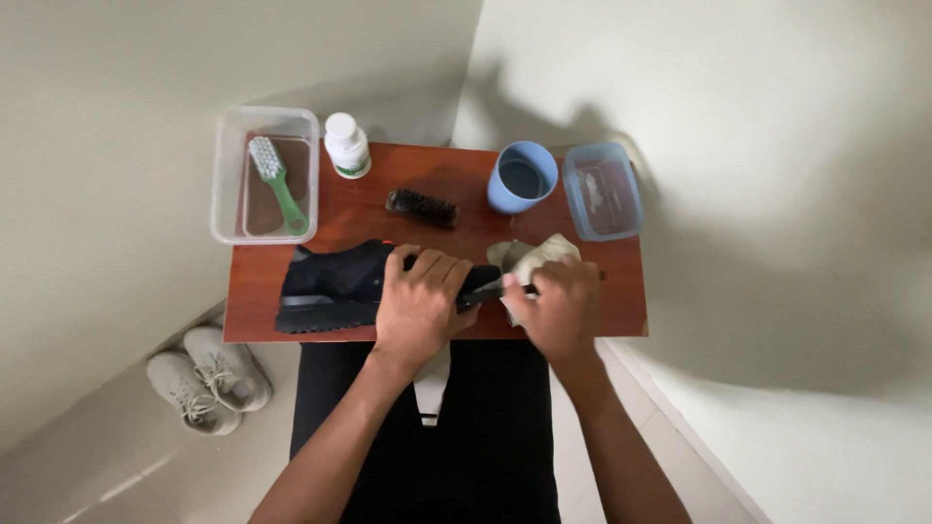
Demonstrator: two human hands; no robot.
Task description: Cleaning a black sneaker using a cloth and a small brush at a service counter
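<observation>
Head view: left hand (pixel 419 309) pins black shoe (pixel 335 286) at worktop's (pixel 291 254) front edge; right hand (pixel 560 311) clenches grey cloth (pixel 532 258), wiping—next, firmer rubbing likely.

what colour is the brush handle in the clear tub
Green, with white bristles: brush in the clear tub, head view.

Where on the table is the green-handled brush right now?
In the head view, the green-handled brush lies inside the clear plastic container at the table's far left corner, left of the white bottle.
</observation>
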